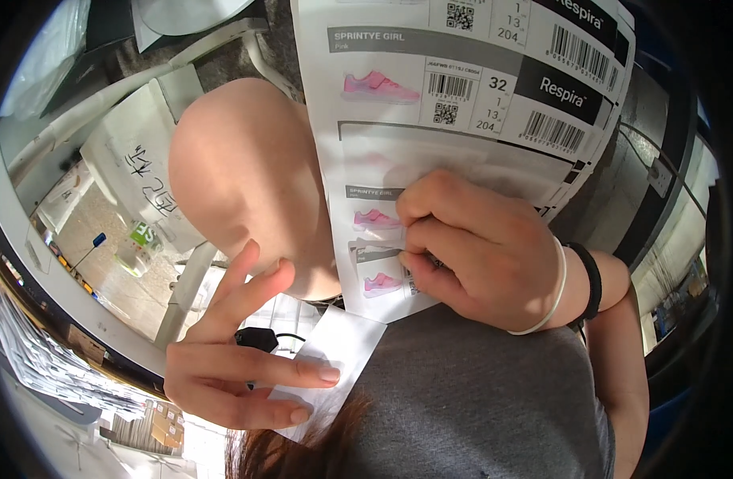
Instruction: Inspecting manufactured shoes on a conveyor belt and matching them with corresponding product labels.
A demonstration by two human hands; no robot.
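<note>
Spread from the top of the view to below its middle: a label sheet, printed with pink shoes, barcodes and black blocks. Bowed rather than flat toward the right edge. Overlapping the side of the bare knee with the left margin, and reaching down to the grey shirt.

Set over the lower part of the sheet with the right hand: bent, narrow, with thumb and fingertips bunched close together on the printed face, just right of the small shoe pictures. Impossible to tell whether pinching paper between the tips or only pressing on it. Circled at the wrist by a white band and a black band.

Spread wide in the left hand, well apart from the right. Raised near the knee with two fingertips, left of the sheet; stretched over a white slip with two more. Hard to say whether touching the slip or just above it. Meeting the sheet's lower left corner with the slip's top end.

Behind the left hand, a black object; farther left, a white bag and stacked papers.
</note>
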